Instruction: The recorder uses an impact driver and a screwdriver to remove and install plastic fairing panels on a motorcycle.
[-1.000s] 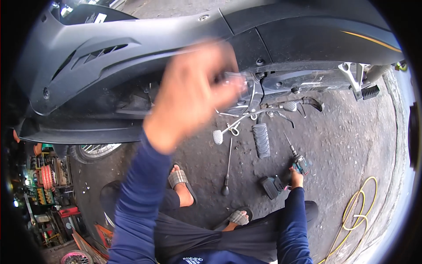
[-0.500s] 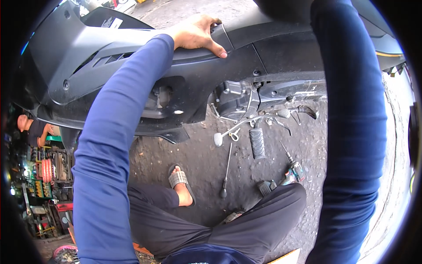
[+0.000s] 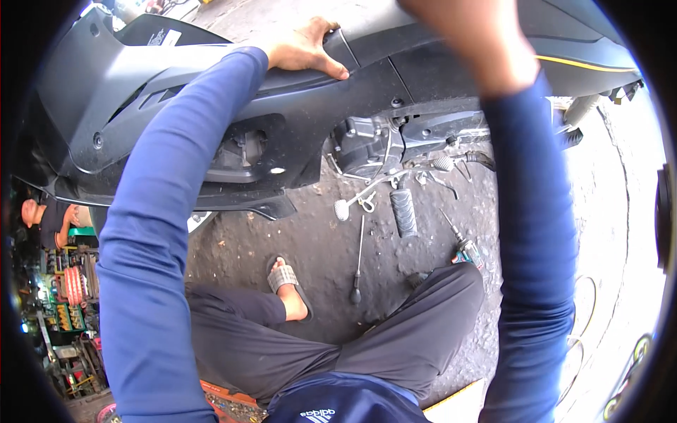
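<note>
A black motorcycle body panel (image 3: 296, 106) stretches across the upper view. Over its upper edge lies my left hand (image 3: 305, 53), thumb pressed on the outer face beside a seam, the other fingers curled over the top and partly hidden. My right hand (image 3: 479, 42) is at the top right, blurred by motion in front of the seat-side part of the bodywork; its fingers pass out of the picture, so any held thing is hidden. Below the panel are the engine casing (image 3: 360, 144), a foot pedal (image 3: 342, 209) and a rubber footrest (image 3: 403, 213).
A long screwdriver (image 3: 357, 282) lies on the dark rough ground, and a cordless drill (image 3: 467, 252) with a long bit is by my right knee. My sandalled foot (image 3: 288, 289) stands left of the screwdriver. At far left, another person (image 3: 53, 218) sits near shelves of parts.
My right hand has come into view at the top, its forearm shifted left. The left hand keeps its place on the panel. The view has moved slightly.
</note>
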Demonstrator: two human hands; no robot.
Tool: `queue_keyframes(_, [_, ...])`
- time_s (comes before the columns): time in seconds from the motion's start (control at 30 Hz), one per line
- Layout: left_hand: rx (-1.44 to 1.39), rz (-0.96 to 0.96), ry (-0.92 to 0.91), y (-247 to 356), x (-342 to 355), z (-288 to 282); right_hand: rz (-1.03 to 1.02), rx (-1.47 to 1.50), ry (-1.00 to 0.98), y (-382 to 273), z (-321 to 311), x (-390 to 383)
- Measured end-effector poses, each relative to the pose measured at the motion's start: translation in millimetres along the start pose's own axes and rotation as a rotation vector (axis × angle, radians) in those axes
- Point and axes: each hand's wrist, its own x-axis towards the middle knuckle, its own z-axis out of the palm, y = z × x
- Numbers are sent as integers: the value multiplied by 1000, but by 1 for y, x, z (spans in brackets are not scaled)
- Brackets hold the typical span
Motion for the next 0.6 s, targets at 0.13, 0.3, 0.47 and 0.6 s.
queue_keyframes(0.13, [90,66,16,22,3,2,-31,184,-382,12,18,-107])
queue_keyframes(0.3, [164,99,-48,19,-25,-16,383,414,-296,-62,-38,-182])
queue_keyframes(0.47, [167,92,-110,40,-16,-32,765,461,-2022,-163,-48,-394])
queue_keyframes(0.6, [34,99,-74,17,-12,-11,1032,215,-1990,-227,-17,-479])
